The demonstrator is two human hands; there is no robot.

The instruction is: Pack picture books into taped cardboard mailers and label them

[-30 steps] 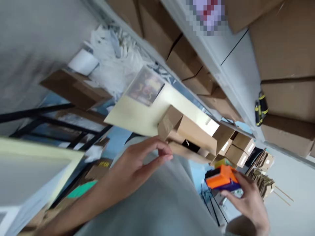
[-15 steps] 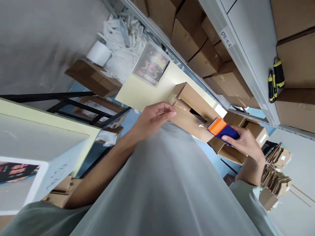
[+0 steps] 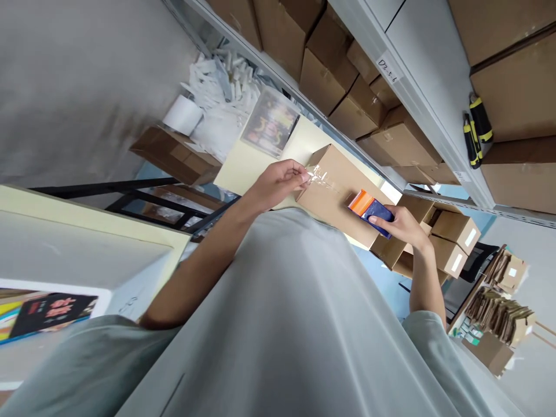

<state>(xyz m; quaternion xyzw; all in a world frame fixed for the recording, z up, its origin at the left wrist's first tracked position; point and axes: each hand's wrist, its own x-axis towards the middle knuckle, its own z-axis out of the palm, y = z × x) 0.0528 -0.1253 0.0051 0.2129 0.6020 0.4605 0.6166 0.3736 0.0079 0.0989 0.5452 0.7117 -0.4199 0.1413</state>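
Note:
A brown cardboard box (image 3: 336,200) lies in front of me, its upper face showing no gap. Shiny clear packing tape (image 3: 320,175) lies crinkled near the box's left end. My left hand (image 3: 282,182) is closed in a pinch at that end, with the tape's edge at its fingertips. In my right hand (image 3: 402,223) is a tape dispenser (image 3: 369,211), dark blue with an orange toothed front, held low over the right part of the box. My right thumb lies across its side, and the other fingers are mostly hidden behind it.
The pale yellow tabletop (image 3: 230,165) carries a plastic-wrapped, printed item (image 3: 270,123). Shelving with cartons (image 3: 356,110) runs along the far side, where yellow-black box cutters (image 3: 475,130) lie. An open carton (image 3: 403,255) stands right of the table. A white paper roll (image 3: 183,114) sits at left.
The dark gap between the box's flaps has closed. My right hand has brought the tape dispenser left and up over the box. My left hand stays at the left end, and the view has shifted slightly.

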